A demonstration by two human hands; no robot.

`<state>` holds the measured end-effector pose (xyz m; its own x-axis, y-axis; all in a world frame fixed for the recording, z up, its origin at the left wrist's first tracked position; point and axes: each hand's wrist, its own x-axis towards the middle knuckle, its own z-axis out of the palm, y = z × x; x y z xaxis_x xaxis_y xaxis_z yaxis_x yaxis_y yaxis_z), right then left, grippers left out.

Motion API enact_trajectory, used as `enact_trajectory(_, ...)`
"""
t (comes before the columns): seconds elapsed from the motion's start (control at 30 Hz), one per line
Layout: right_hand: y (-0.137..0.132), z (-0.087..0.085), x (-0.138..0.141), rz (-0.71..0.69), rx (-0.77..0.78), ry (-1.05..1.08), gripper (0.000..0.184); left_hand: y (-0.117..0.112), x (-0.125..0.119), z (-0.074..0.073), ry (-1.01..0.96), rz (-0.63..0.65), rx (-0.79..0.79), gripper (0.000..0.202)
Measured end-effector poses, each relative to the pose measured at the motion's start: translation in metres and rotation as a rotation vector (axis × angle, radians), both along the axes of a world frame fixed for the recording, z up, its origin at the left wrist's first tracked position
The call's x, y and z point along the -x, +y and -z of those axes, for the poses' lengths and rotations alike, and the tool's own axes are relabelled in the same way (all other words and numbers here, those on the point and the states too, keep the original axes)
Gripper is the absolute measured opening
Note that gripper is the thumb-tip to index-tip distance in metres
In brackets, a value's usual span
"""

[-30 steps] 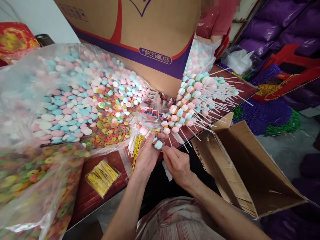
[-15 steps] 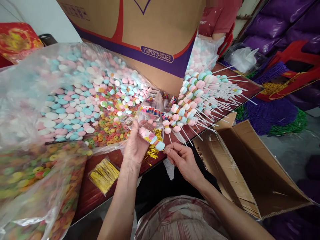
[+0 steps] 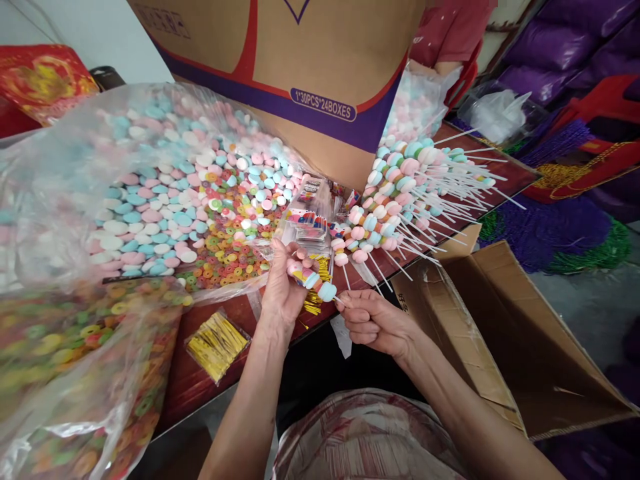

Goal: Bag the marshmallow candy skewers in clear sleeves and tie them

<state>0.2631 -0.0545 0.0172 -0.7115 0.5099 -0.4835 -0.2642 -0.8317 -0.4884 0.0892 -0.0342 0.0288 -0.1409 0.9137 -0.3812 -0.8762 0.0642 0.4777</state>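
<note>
My left hand (image 3: 281, 287) is closed around the top of a marshmallow skewer (image 3: 311, 279) and the mouth of a clear printed candy bag (image 3: 305, 227), just above the table's near edge. My right hand (image 3: 374, 323) is closed in a pinch on the skewer's white stick, right below the blue end marshmallow. Beside the hands, on the right, lies a pile of finished marshmallow skewers (image 3: 400, 193) with their sticks fanned out to the right. Gold twist ties (image 3: 316, 293) lie under my left hand.
A big plastic bag of pink, blue and white marshmallows (image 3: 150, 180) and ring candies (image 3: 220, 250) fills the left. A packet of gold ties (image 3: 216, 345) lies on the red table (image 3: 200, 387). A large printed carton (image 3: 310, 73) stands behind. An open cardboard box (image 3: 505, 333) sits at the lower right.
My left hand has risen and taken the clear bag over the skewer's top. My right hand has slid down and closed more tightly on the stick.
</note>
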Motion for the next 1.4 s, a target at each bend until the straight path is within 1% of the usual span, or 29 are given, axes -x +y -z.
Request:
enact_trajectory(0.07, 0.001, 0.001, -0.002, -0.005, -0.002, -0.014, 0.031, -0.001, 0.002, 0.001, 0.021, 0.040, 0.031, 0.038)
enact_trajectory(0.17, 0.000, 0.000, -0.003, 0.076, -0.143, -0.158, 0.031, -0.003, 0.005, 0.001, 0.046, 0.108, 0.102, 0.036)
enact_trajectory(0.23, -0.002, -0.002, -0.003, 0.131, -0.271, -0.274, 0.031, -0.003, 0.006, 0.001, 0.056, 0.127, 0.128, 0.033)
enact_trajectory(0.3, -0.003, -0.005, -0.004, 0.147, -0.410, -0.382, 0.030, -0.003, 0.007, 0.002, 0.062, 0.123, 0.137, 0.032)
enact_trajectory(0.47, -0.007, -0.013, -0.008, 0.131, -0.917, -0.721, 0.030, -0.003, 0.007, 0.007, 0.132, 0.087, 0.135, 0.033)
enact_trajectory(0.53, -0.010, -0.014, -0.008, 0.122, -1.065, -0.818, 0.028, -0.003, 0.005, 0.008, 0.136, 0.065, 0.111, 0.032)
enact_trajectory(0.6, -0.014, -0.011, -0.004, 0.136, -1.192, -0.883, 0.025, -0.005, 0.003, 0.009, 0.105, 0.049, 0.078, 0.031)
enact_trajectory(0.67, -0.016, -0.003, 0.001, 0.159, -1.314, -0.921, 0.023, -0.007, -0.002, 0.009, 0.068, 0.050, 0.063, 0.031)
enact_trajectory(0.73, -0.017, 0.005, 0.007, 0.148, -1.389, -0.931, 0.025, -0.008, -0.007, 0.010, 0.065, 0.069, 0.072, 0.032)
enact_trajectory(0.8, -0.017, 0.012, 0.012, 0.113, -1.407, -0.916, 0.027, -0.010, -0.011, 0.011, 0.086, 0.094, 0.080, 0.032)
enact_trajectory(0.87, -0.018, 0.014, 0.013, 0.112, -1.402, -0.897, 0.026, -0.010, -0.011, 0.010, 0.092, 0.110, 0.070, 0.032)
enact_trajectory(0.93, -0.019, 0.012, 0.013, 0.146, -1.378, -0.895, 0.023, -0.010, -0.008, 0.009, 0.066, 0.108, 0.060, 0.033)
enact_trajectory(1.03, -0.022, 0.006, 0.016, 0.164, -1.273, -0.892, 0.020, -0.011, -0.007, 0.008, 0.054, 0.094, 0.041, 0.033)
enact_trajectory(1.1, -0.021, 0.003, 0.025, 0.187, -1.207, -0.886, 0.020, -0.012, -0.013, 0.010, 0.084, 0.113, 0.019, 0.031)
enact_trajectory(1.23, -0.017, 0.000, 0.040, 0.290, -1.139, -0.880, 0.016, -0.017, -0.027, 0.014, 0.155, 0.115, -0.059, 0.031)
enact_trajectory(1.3, -0.019, -0.003, 0.037, 0.260, -1.119, -0.837, 0.016, -0.019, -0.025, 0.014, 0.159, 0.112, -0.082, 0.030)
enact_trajectory(1.4, -0.025, -0.006, 0.023, 0.143, -1.028, -0.743, 0.023, -0.019, -0.018, 0.012, 0.131, 0.089, -0.075, 0.026)
